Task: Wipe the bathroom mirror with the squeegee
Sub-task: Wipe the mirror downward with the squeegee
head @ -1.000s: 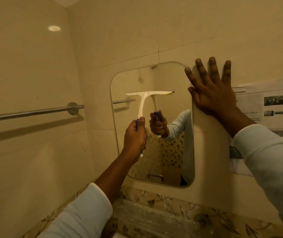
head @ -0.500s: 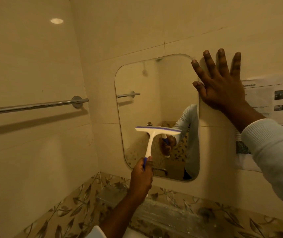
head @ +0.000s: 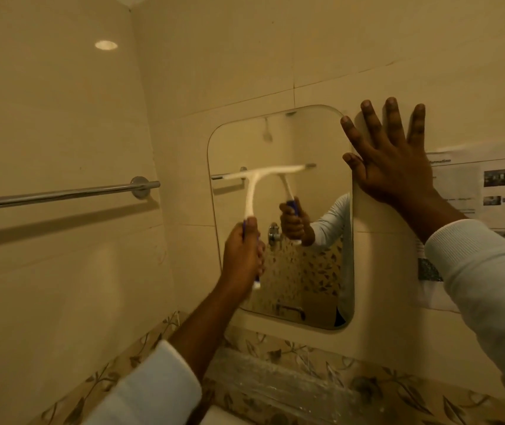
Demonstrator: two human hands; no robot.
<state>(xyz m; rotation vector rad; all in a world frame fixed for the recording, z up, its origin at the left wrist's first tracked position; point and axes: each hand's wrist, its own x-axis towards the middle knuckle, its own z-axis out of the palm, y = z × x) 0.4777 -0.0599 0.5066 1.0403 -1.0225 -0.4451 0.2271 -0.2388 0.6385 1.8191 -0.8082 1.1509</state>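
Wiping well means laying the whole rubber edge flat on the mirror (head: pixel 315 142), which hangs on the tiled wall (head: pixel 245 56), and drawing it in straight, overlapping passes with even pressure out to the rounded corners. The left hand (head: pixel 242 256) grips the squeegee (head: pixel 251 191) by its handle, fist closed round it. The blade sits level across the upper middle of the glass, too blurred to tell if it touches. The right hand (head: pixel 395 170) lies flat and spread on the wall, thumb and forefinger tips at the mirror's right edge, where I judge they will block strokes unless shifted. Around are a towel rail (head: pixel 61 194) on the left wall, well apart, a printed notice (head: pixel 490 191) to the right, and a leaf-patterned band (head: pixel 306 348) below the mirror
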